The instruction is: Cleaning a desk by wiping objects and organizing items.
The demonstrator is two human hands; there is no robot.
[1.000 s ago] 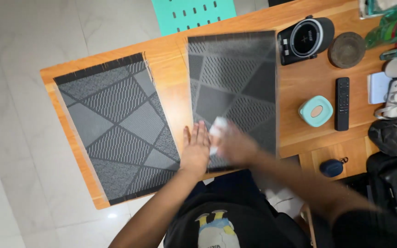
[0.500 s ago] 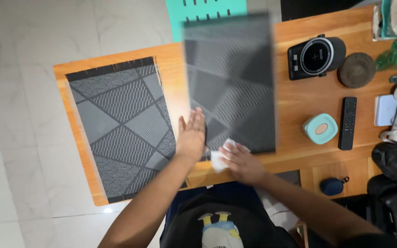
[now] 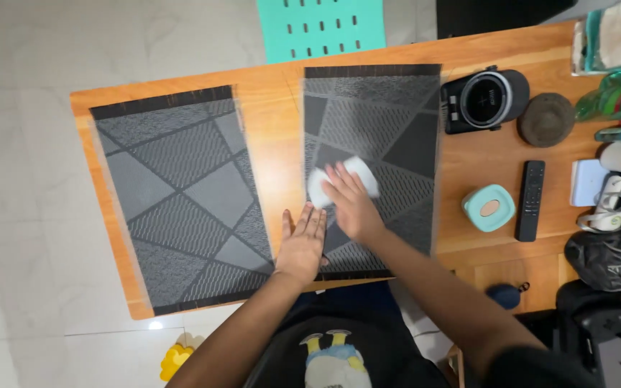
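Looking down, a wooden table (image 3: 267, 122) stands on a pale tiled floor (image 3: 30, 86), with a teal chair (image 3: 321, 27) behind. Two grey mats lie side by side, long sides running away from the person. On the right mat (image 3: 397, 108), the right hand (image 3: 352, 205) presses a white cloth (image 3: 364, 172). The left hand (image 3: 302, 241) lies flat and open at its near corner, holding nothing, beside the left mat (image 3: 174, 194).

Evenly and brightly lit from overhead, with soft, short shadows. Small glare spot on the pale floor tiles (image 3: 154, 325) at lower left. Motion blur on the white cloth (image 3: 323, 188) near centre. Slight wide-angle bending toward frame edges.
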